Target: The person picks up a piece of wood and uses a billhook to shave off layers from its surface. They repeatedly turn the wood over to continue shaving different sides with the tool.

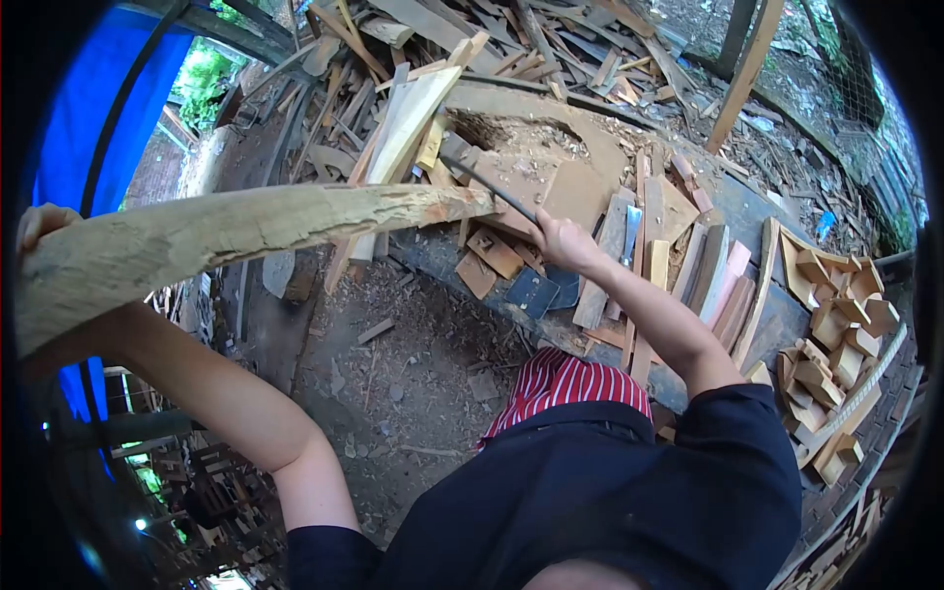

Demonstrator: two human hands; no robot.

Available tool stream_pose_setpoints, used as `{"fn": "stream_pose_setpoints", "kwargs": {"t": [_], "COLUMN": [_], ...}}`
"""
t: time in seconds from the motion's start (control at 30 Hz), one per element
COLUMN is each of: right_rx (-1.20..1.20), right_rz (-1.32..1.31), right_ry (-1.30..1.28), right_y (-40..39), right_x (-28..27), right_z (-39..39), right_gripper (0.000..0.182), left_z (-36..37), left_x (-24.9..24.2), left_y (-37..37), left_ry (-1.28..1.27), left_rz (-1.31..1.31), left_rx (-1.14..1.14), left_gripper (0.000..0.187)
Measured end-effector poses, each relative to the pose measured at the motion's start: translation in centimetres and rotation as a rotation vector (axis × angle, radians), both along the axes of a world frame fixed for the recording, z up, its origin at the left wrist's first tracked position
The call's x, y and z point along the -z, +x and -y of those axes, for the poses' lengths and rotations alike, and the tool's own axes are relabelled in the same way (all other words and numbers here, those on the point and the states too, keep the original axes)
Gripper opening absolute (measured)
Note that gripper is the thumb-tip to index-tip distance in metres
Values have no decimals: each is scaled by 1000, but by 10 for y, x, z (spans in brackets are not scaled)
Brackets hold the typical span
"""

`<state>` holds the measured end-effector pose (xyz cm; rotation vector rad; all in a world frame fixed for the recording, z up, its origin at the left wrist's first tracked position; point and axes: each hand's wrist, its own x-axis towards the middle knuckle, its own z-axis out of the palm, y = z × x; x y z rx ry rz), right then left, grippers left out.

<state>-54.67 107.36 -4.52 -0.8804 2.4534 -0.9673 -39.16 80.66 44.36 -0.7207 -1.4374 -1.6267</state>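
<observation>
A long, curved slab of pale wood stretches across the left half of the head view, its lower edge rough and splintered. My left hand grips the slab's wide end at the far left, fingers over its top edge. The slab's narrow end reaches the workbench, close to my right hand. That hand is closed around a long, thin dark tool, which slants up and left past the slab's tip. The tool's kind cannot be made out.
The workbench bears wood strips, small blocks and a blue-handled tool. Cut wooden pieces are heaped at the right. Scrap wood piles up behind. Wood chips litter the ground. A blue tarp hangs at the left.
</observation>
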Motion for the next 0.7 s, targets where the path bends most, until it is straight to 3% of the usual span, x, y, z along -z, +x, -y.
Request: {"fn": "stream_pose_setpoints", "kwargs": {"t": [0.07,0.17,0.27,0.33,0.47,0.57,0.6,0.63,0.7], "right_rx": [8,-36,-14,10,69,39,10,68,50], "right_rz": [0,-15,68,18,-176,-88,-59,59,66], "right_ry": [21,-28,-302,-411,-667,-181,35,55,105], "right_y": [-3,-25,-21,-20,-13,3,11,5,-7], "right_x": [12,3,-75,-127,-138,-52,-12,46,64], "right_z": [-1,7,7,9,18,16,10,6,0], "right_gripper": [36,36,35,31,27,27,31,33,37], "left_z": [4,-3,-1,13,19,4,0,-3,4], "left_x": [-3,-7,-9,-17,-24,-8,-4,-3,-7], "left_y": [4,0,-2,2,1,-5,-2,1,3], "left_ry": [63,18,-2,-48,-124,-214,-215,-173,-187], "left_rz": [16,77,154,55,79,1,-7,34,40], "left_rx": [139,87,41,-331,-269,-719,-725,-612,-558], "left_gripper": [57,55,54,40,41,41,41,42,43]}}
